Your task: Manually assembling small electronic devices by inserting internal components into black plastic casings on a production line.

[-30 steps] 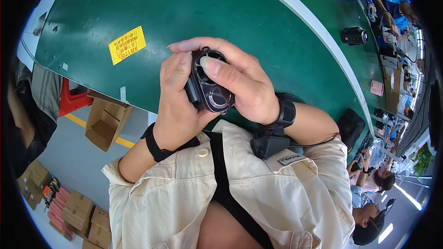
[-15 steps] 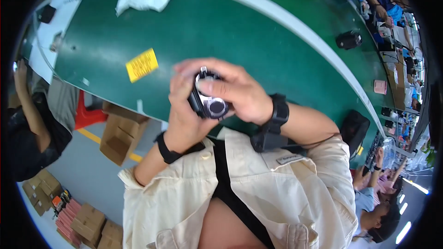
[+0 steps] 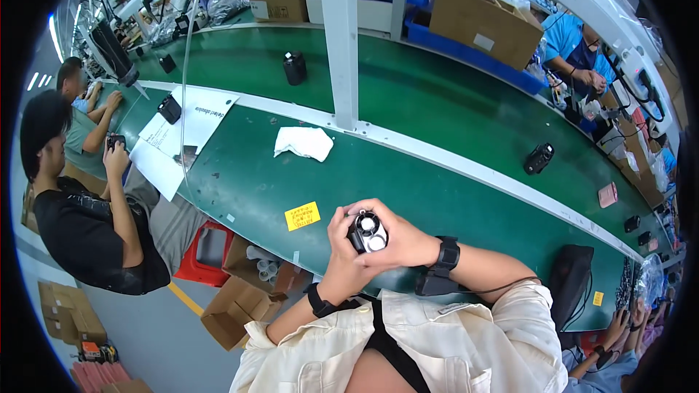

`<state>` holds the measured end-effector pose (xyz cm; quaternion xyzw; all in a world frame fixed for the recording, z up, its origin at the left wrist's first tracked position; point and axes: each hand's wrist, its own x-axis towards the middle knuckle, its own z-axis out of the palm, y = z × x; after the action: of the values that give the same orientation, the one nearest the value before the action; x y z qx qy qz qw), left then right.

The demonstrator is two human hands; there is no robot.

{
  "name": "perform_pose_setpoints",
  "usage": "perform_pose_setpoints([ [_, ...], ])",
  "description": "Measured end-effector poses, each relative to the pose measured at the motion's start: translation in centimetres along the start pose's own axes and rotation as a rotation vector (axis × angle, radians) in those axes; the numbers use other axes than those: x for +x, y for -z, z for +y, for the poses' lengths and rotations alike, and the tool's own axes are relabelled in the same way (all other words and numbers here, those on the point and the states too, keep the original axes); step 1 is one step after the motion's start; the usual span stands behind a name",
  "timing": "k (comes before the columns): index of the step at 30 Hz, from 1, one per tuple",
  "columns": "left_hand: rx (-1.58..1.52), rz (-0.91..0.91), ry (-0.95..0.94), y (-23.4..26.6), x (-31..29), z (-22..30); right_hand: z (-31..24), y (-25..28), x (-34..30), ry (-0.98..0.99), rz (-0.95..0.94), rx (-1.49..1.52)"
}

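Above the near edge of the green bench (image 3: 408,196), both hands are closed round a small black and silver camera-like device (image 3: 369,231) with a round dial facing up. My left hand (image 3: 341,251) wraps its left side. My right hand (image 3: 403,241) grips it from the right, its fingers curling over the far side. The hands partly hide the device's body. A yellow paper note (image 3: 303,216) with handwriting lies left of the hands. Farther back rests a crumpled white cloth or sheet (image 3: 303,143).
A pale rail (image 3: 466,165) runs along the bench, with an upright post (image 3: 342,51). Beyond it stand black devices (image 3: 539,159). At the left, a person (image 3: 95,204) handles another device beside white papers (image 3: 191,120). A black bag (image 3: 571,284) lies right; cardboard boxes (image 3: 237,313) stand below left.
The view has swung up, showing more of the bench and the people beyond. My right thumb has moved off the device's top; both hands still hold it.
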<state>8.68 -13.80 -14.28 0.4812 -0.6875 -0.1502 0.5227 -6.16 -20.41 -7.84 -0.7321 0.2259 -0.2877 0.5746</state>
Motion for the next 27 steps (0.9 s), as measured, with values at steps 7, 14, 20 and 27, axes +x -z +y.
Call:
perform_pose_setpoints([
  [7,-0.022,-0.030,0.132,3.0,0.9,1.1,4.0,13.0,6.3,0.100,0.772,-0.261],
  [14,-0.111,0.205,0.125,4.2,0.0,-0.8,10.4,26.5,5.4,-0.213,1.183,-0.383],
  [20,-0.060,0.275,0.074,4.2,-0.8,-2.6,3.2,19.7,8.6,0.194,1.239,-1.419],
  [27,0.156,0.247,0.109,4.6,0.2,-1.9,-0.5,5.4,19.7,0.705,0.253,-0.822],
])
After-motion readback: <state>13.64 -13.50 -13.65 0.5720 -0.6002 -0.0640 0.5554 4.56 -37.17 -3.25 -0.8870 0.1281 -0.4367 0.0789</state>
